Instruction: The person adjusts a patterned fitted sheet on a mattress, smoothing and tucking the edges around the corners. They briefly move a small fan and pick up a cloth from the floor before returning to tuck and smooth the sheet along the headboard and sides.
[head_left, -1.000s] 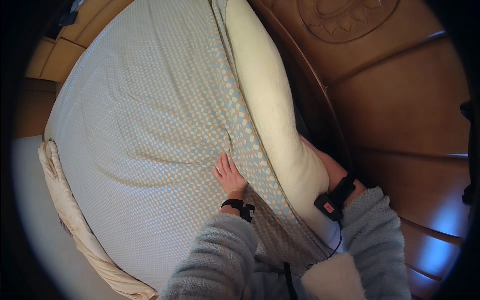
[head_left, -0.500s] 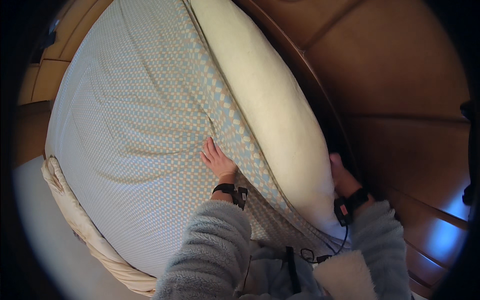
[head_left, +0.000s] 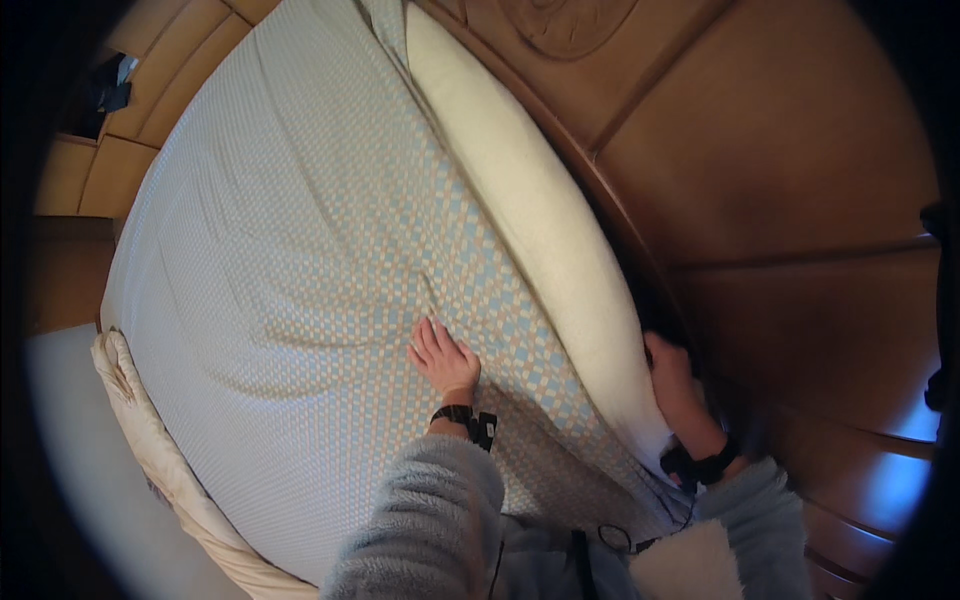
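A blue, beige and white checked sheet (head_left: 330,300) covers most of the bed. Along its right side shows a long cream-white padded edge of the mattress (head_left: 545,215). My left hand (head_left: 445,358) lies flat on the sheet, palm down with fingers a little apart, by a few creases. On the far right, my right hand (head_left: 675,385) is curled against the outer side of the padded edge, in the gap beside the brown panel. Its fingertips are partly hidden there. Both wrists wear black straps with small boxes.
A brown padded panel (head_left: 770,170), probably the headboard, rises close along the bed's right side. A bunched beige cloth (head_left: 165,455) hangs along the lower left edge. Tan panelling (head_left: 185,75) stands at the far left. A thin black cable (head_left: 612,538) loops near my body.
The checked sheet now reaches further right, and less of the cream-white edge shows. Both hands appear slightly lower in view; the left stays flat, the right remains at the outer side.
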